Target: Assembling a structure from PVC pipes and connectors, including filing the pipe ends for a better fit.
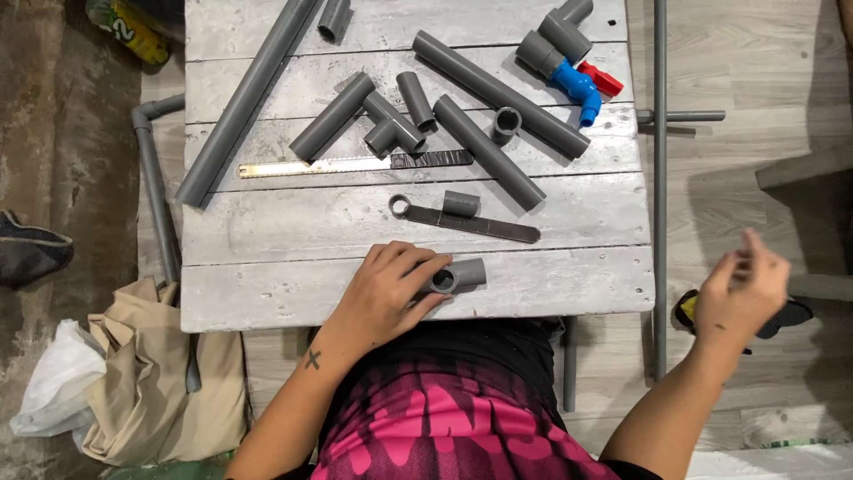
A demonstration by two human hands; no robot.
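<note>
**A:** What are the hands doing right now?

**B:** The left hand [388, 289] is lying on the near edge of the desk [267, 231], fingers curling around a short grey pipe fitting [458, 276] and gripping it against the boards. The right hand [739, 293] is hanging off the desk's right side, above the floor, blurred; its fingers are looking loosely bent, but I cannot tell whether it is holding anything.

**A:** And what is sitting around the fitting?

**B:** Just beyond it, a dark flat strip with a ring end [466, 220] is lying with a small grey coupling [460, 204] touching it. Farther off, a hacksaw blade [355, 164] is lying crosswise, with cut pipe lengths [490, 153] and a tee fitting [391, 124] scattered around it. At the far right, a blue valve with a red handle [582, 87] is sitting already joined to grey elbows.

**A:** How far along is the work looking?

**B:** Early to midway, I'd judge. Several pieces are lying cut, and the valve group is assembled, yet most pipes and fittings are lying loose and unjoined, including the one being held.
</note>
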